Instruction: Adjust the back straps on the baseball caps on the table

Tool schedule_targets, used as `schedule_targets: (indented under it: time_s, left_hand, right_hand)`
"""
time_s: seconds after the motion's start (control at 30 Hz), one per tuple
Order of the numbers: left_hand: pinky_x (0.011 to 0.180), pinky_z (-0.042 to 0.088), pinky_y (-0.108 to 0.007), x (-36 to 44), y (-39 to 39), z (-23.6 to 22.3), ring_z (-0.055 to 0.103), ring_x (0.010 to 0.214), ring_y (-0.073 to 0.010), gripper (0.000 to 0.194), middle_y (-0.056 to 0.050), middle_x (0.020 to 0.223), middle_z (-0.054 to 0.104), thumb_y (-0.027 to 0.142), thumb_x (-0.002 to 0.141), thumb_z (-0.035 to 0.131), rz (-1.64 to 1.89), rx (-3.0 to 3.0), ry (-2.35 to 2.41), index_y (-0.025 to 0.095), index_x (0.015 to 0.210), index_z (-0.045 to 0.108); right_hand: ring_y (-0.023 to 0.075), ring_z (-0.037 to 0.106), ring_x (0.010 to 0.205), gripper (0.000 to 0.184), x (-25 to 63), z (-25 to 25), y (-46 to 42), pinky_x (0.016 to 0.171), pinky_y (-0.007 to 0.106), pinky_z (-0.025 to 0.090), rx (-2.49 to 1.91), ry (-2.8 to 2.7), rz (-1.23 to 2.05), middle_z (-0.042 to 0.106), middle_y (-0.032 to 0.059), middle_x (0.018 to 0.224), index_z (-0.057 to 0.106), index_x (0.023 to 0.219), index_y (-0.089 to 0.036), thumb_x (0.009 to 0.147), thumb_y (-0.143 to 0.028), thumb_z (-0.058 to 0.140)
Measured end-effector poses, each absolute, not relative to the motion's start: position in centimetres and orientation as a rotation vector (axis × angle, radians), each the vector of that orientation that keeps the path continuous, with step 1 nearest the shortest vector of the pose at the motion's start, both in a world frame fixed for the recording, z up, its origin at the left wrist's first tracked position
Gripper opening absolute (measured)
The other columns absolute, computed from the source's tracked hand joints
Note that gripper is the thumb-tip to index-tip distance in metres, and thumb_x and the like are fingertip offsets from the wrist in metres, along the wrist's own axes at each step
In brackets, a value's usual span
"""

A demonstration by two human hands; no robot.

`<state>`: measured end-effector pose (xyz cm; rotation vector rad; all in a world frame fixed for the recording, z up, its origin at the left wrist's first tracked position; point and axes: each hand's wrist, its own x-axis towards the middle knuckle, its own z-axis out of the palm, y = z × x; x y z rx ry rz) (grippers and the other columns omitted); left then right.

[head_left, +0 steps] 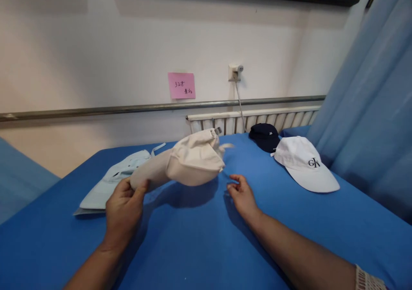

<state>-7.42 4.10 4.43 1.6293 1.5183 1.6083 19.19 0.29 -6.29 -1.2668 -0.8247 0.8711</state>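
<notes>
Holding the cream cap (195, 159), brim (152, 170) between thumb (141, 188) and left fingers (122, 187).

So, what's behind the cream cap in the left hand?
Parts of the pale blue hat, blue sheet and radiator show past the cream cap; whatever it covers can't be seen.

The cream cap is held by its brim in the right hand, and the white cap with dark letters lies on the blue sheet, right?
Not quite: the head view shows the cream cap held by its brim in the left hand, not the right hand. The white cap with dark letters does lie on the blue sheet.
</notes>
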Motion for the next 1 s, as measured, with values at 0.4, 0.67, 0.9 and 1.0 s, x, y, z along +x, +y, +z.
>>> schedule_targets:
  time_s: [0.4,0.67,0.9,1.0]
  left_hand:
    - [0.055,0.055,-0.028,-7.7,6.1,3.1,0.065,0.061,-0.017,0.027,-0.004,0.074,0.071,0.034,0.064,0.082,0.955,1.096,1.138,0.018,0.08,0.067]
    - [0.06,0.055,-0.03,-1.5,11.2,3.2,0.067,0.064,-0.0182,0.035,-0.006,0.077,0.073,0.034,0.062,0.082,0.75,1.355,1.169,0.015,0.088,0.068]
    - [0.082,0.053,-0.039,3.8,16.8,5.6,0.067,0.101,-0.0267,0.029,-0.018,0.111,0.071,0.021,0.078,0.065,1.102,1.789,1.343,0.007,0.103,0.063]
    - [0.093,0.05,-0.044,4.0,13.9,4.4,0.062,0.112,-0.0279,0.029,-0.017,0.122,0.066,0.022,0.081,0.063,1.208,1.834,1.356,0.013,0.108,0.061]
  right_hand:
    - [0.0231,0.066,0.097,0.049,23.4,-3.0,0.6,0.078,0.034,0.051,-0.966,-0.753,1.33,0.067,0.014,0.113,0.062,0.103,-0.018,0.081,-0.061,0.06]
    - [0.0171,0.066,0.078,0.052,20.5,-3.2,-0.6,0.076,0.029,0.049,-0.797,-0.969,1.664,0.072,0.0055,0.089,0.067,0.094,-0.015,0.056,-0.045,0.087]
    - [0.0158,0.06,0.055,0.036,22.1,-5.2,2.3,0.054,0.027,0.049,-0.984,-0.422,1.169,0.065,0.0002,0.063,0.055,0.074,-0.019,0.062,-0.043,0.079]
    - [0.0173,0.062,0.058,0.025,22.9,-5.6,3.3,0.057,0.029,0.052,-1.025,-0.334,1.058,0.065,0.0017,0.065,0.055,0.076,-0.02,0.07,-0.039,0.069]
